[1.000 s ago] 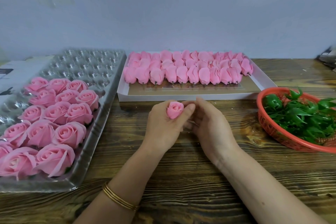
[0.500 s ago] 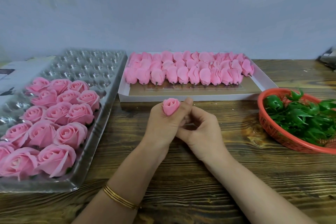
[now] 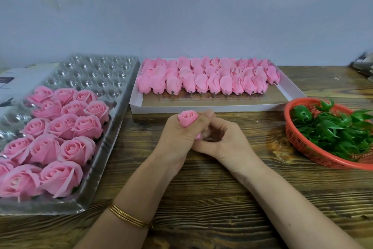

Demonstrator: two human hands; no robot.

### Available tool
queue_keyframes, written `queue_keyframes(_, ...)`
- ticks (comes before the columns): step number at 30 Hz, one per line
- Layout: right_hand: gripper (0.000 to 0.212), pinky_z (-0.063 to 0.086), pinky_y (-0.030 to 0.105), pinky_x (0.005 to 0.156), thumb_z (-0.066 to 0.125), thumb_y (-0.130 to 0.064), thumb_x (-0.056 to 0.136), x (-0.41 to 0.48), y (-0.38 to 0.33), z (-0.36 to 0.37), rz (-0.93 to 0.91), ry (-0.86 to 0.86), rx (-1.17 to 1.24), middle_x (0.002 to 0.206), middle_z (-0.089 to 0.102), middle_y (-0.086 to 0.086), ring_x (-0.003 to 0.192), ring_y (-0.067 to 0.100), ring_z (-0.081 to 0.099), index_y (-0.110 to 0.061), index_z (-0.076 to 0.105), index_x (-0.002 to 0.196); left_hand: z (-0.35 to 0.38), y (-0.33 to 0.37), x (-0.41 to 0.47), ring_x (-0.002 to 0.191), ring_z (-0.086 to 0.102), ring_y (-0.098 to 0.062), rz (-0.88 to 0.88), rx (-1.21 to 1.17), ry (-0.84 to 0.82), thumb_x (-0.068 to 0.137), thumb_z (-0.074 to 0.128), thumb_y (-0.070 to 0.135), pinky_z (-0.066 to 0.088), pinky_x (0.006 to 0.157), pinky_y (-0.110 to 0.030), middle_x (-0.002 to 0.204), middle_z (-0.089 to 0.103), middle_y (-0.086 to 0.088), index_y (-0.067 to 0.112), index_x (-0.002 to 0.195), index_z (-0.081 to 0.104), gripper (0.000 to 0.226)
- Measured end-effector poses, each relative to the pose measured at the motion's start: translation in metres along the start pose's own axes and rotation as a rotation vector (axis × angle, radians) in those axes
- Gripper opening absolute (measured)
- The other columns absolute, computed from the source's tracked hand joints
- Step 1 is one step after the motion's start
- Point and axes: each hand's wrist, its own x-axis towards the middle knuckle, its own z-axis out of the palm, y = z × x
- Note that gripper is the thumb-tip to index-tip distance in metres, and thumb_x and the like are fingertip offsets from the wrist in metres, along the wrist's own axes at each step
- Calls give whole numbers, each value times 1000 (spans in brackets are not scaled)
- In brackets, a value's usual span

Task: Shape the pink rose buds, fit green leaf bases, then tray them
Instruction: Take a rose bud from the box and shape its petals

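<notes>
Head view: where is the rose bud (image 3: 187, 119)?
– Over the middle of the worktop (image 3: 201, 198), upright in the left grip (image 3: 177, 137), fingers curled round it.
– And the right grip (image 3: 226, 143)?
– Curled too, pinching the bud's base. Leaf bases (image 3: 331, 127) lie in the red basket (image 3: 302, 145), right; clear tray (image 3: 101, 75), left.

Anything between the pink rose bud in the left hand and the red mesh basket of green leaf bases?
Only the right hand, curled against the left hand below the pink rose bud. Beyond it, bare wooden tabletop runs to the red mesh basket.
</notes>
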Motion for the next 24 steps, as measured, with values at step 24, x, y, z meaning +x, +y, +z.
queue_keyframes(24,21,51,11,71,69,6,82,2,-31,-33,35,225,-164,78,69,4,73,9,60,-15,70,86,-5,5,2,83,65,-20,-55,86,98,70,70,38,54,91,-37,83,71,-7,11,81,74,29)
